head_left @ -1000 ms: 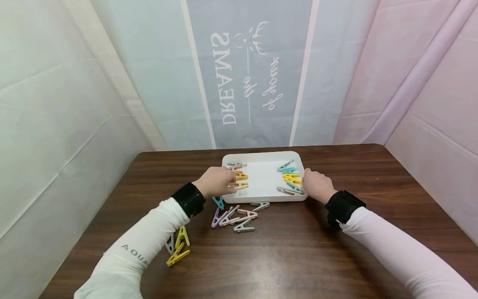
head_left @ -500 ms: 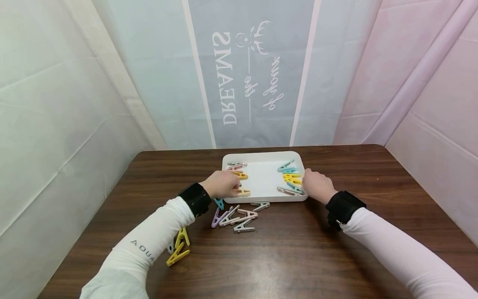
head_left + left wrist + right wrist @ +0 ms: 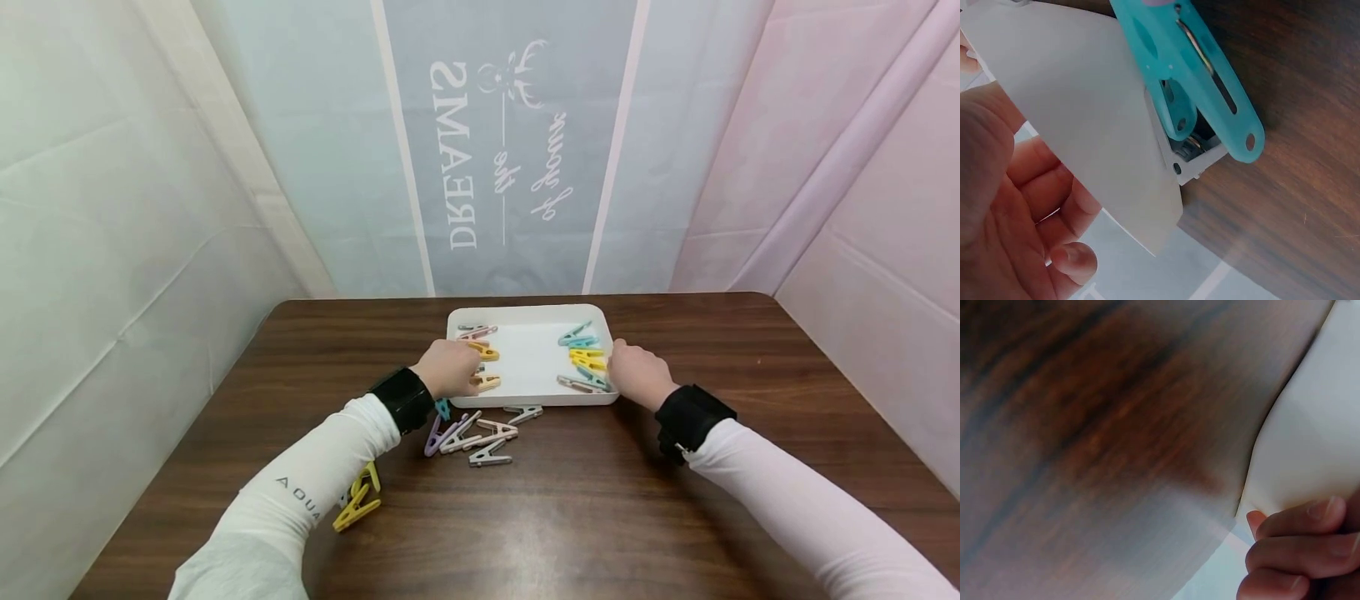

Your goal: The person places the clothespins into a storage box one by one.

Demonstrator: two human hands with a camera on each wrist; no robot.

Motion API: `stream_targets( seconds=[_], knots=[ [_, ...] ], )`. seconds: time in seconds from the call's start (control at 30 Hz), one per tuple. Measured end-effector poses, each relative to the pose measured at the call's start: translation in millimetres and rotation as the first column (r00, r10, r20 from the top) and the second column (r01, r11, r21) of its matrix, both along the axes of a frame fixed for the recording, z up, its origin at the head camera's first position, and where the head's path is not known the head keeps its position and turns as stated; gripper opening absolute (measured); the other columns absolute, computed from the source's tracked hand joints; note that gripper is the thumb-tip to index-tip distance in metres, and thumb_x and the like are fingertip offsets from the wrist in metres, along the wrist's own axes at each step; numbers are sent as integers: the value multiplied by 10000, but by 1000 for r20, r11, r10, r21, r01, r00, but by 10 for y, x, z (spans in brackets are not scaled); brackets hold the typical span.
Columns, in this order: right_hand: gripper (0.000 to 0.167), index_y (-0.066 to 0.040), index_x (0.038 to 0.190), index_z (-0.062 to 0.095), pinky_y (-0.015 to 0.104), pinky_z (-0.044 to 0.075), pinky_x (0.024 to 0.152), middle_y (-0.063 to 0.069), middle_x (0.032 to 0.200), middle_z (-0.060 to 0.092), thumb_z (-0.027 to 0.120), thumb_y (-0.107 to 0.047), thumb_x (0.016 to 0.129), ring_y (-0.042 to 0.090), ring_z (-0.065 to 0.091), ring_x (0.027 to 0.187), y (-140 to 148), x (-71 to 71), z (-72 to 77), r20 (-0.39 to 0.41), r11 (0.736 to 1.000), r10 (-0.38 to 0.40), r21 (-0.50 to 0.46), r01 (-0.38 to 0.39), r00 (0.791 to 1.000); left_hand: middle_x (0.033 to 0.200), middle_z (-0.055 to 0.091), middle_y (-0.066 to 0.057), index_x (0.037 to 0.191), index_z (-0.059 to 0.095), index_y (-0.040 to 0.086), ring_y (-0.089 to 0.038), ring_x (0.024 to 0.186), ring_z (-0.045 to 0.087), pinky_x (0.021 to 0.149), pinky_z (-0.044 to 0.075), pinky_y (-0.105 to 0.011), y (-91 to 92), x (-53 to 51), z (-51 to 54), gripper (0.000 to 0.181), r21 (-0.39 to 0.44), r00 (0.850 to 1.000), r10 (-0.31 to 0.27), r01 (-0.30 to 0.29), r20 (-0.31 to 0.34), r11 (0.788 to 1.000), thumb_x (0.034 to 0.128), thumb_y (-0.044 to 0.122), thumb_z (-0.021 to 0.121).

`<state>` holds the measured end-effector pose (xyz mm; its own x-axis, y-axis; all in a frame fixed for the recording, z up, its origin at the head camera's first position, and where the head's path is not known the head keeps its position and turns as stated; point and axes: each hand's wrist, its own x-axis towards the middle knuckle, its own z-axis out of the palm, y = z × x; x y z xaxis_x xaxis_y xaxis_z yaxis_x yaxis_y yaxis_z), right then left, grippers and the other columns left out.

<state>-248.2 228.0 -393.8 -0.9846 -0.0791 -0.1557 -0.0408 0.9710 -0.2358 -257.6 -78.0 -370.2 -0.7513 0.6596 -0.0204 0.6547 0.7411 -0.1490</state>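
Observation:
A white tray point(image 3: 532, 399) stands on the brown table with clothespins along both its short sides. My left hand point(image 3: 447, 368) reaches over the tray's left side and pinches a cream clothespin point(image 3: 490, 382) inside it. In the left wrist view, the tray wall point(image 3: 1079, 94) hides my fingertips. My right hand point(image 3: 639, 373) holds the tray's right edge; its fingers point(image 3: 1300, 553) are curled at the rim in the right wrist view. An orange clothespin point(image 3: 486, 352) lies just beyond my left hand. Near my right hand are yellow clothespins point(image 3: 587, 359).
A teal clothespin point(image 3: 1210, 75) lies outside the tray's wall, under my left wrist. Purple point(image 3: 441, 436), pink point(image 3: 497, 432) and grey clothespins point(image 3: 490, 455) lie before the tray. Yellow ones point(image 3: 356, 510) lie beside my left sleeve. A printed curtain point(image 3: 495, 150) hangs behind the table.
My left hand has moved right and slightly nearer, and the cream clothespin has shifted toward the tray's front with it. My right hand has stayed at the tray's edge.

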Motion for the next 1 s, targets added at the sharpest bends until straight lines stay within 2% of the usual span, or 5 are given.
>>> stream_targets(
  seconds=[0.4,0.6,0.7,0.83,1.0],
  knots=[
    [305,143,1153,462,409,454,564,185,835,575,443,-125,1009,285,546,672,7,1,-3,-6,1000,4,0,-4,1000,528,217,56,554,329,179,-103,505,225,496,215,-270,3,-24,-15,490,6,999,31,-30,-29,1000,815,261,736],
    [302,144,1142,463,405,455,557,182,820,570,443,-128,1011,284,545,663,13,-8,-6,-3,1000,5,4,-5,1000,520,222,71,539,341,193,-90,483,237,471,203,-263,-85,0,119,551,38,998,56,-55,-17,998,857,450,710],
    [299,143,1138,463,404,455,556,180,818,567,443,-128,1013,284,544,663,12,-10,-7,1,1000,4,7,-4,1000,528,288,78,560,444,179,-89,480,282,466,218,-264,-211,87,271,494,126,997,83,-83,5,989,870,471,694],
    [304,148,1142,465,413,461,562,192,832,574,455,-125,1009,287,548,671,4,-7,-10,-1,1000,11,6,-11,1000,617,519,89,747,654,158,-75,531,450,502,375,-276,-496,276,445,301,221,995,98,-101,24,970,885,423,690],
    [313,154,1155,465,420,467,569,200,846,580,466,-120,1004,291,550,677,5,-1,7,-6,1000,9,4,-9,1000,836,667,42,995,723,114,-91,698,591,645,496,-347,-976,553,487,299,256,989,118,-137,90,957,889,392,693]
  ],
)
